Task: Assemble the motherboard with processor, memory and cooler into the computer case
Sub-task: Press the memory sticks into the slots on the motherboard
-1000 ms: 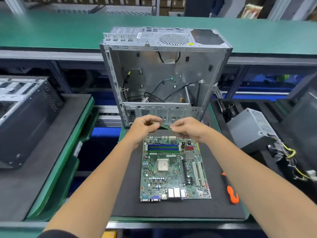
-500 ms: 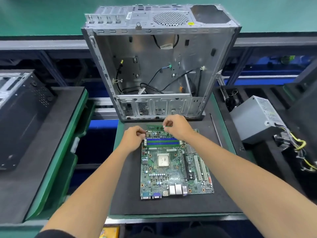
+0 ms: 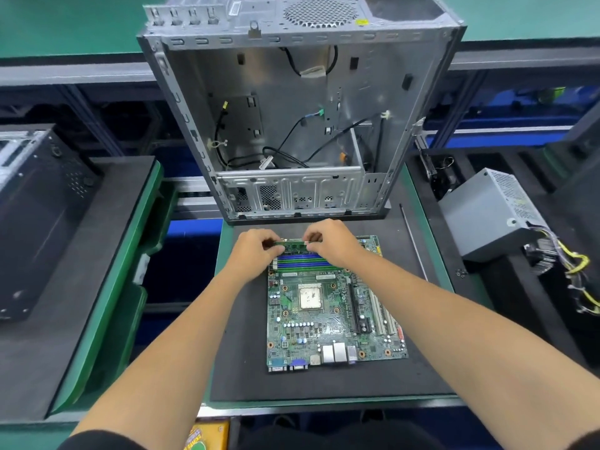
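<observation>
Both hands have dropped closer to the board since a moment back, when the stick was held up by the case's front edge. Now the memory stick (image 3: 293, 241) sits edge-on right above the far blue slots (image 3: 300, 259) of the motherboard (image 3: 328, 306), which lies flat on the black mat (image 3: 240, 352) just in front of the open computer case (image 3: 292, 125).

The left hand (image 3: 255, 251) pinches the stick's left end and the right hand (image 3: 331, 243) pinches its right end, fingertips closed on it from both sides. So it spans the gap between the two hands, level from what I can see. Can't tell if it's touching a slot yet.

Handling-wise I'd guess it's light, thin and stiff, but fragile. Holding it by the short ends like this looks right to me: keeps fingers off the contacts. Seating it probably wants even thumb pressure straight down at both ends.

The processor (image 3: 310, 295) is already sitting in its socket, near of the slots.
</observation>
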The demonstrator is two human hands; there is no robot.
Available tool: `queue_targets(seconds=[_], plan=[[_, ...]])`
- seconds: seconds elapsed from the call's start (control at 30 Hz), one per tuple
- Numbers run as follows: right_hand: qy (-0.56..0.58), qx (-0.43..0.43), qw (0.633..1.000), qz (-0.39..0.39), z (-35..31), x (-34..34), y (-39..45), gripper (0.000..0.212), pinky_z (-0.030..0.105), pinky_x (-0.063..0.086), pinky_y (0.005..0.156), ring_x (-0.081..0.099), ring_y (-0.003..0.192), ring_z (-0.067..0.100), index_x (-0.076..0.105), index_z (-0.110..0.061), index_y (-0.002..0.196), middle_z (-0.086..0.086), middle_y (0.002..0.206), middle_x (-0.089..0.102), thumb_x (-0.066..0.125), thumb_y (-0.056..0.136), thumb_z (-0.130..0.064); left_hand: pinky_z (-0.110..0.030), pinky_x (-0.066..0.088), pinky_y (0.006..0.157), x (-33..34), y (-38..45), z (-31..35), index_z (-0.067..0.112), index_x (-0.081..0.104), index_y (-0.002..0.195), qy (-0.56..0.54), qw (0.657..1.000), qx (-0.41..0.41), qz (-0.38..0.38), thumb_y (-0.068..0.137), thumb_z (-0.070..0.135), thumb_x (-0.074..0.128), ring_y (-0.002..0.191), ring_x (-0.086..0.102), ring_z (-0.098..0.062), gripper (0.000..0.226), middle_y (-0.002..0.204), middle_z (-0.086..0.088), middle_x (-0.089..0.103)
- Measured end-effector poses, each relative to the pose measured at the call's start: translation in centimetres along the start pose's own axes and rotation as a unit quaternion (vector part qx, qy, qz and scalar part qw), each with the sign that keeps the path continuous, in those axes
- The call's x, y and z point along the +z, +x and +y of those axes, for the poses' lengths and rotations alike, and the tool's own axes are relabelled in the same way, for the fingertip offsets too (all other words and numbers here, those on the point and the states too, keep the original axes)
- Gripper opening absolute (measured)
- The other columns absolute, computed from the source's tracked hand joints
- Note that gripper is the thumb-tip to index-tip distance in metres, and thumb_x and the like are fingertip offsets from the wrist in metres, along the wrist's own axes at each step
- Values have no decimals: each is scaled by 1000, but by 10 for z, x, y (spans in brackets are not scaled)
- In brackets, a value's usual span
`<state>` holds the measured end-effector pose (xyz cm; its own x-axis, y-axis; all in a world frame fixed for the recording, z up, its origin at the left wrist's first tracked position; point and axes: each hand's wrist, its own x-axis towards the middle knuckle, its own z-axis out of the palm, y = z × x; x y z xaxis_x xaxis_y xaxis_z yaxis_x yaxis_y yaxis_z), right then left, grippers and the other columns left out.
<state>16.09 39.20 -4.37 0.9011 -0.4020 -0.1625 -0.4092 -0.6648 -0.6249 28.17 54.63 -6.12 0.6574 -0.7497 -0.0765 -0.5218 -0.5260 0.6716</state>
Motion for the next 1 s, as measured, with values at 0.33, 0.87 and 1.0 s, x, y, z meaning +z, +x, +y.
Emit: queue_targets(seconds=[0.33, 0.87, 1.0], plan=[[-146, -3, 988, -51, 10, -2, -2, 19, 33, 50, 80, 61, 96, 22, 69, -14, 106, 4, 108, 66, 62, 90, -7, -28, 45, 77, 12, 1, 3, 13, 75, 100, 61, 998, 17, -17, 85, 18, 70, 86, 59, -17, 17, 90, 4, 64], [-273, -12, 959, -77, 1, -1, 0, 17, 35, 44, 67, 61, 93, 29, 62, -9, 102, 10, 104, 63, 56, 90, 2, -34, 47, 75, 8, 13, 13, 12, 72, 101, 223, 967, 77, -99, 93, 22, 58, 95, 57, -24, 19, 99, -3, 64], [-309, -32, 947, -86, -4, 1, 0, 18, 36, 40, 63, 53, 80, 27, 49, -11, 86, 6, 88, 51, 55, 83, 6, -36, 50, 73, 9, 16, 18, 12, 70, 95, 279, 951, 76, -111, 92, 21, 56, 93, 59, -26, 17, 98, -6, 67]])
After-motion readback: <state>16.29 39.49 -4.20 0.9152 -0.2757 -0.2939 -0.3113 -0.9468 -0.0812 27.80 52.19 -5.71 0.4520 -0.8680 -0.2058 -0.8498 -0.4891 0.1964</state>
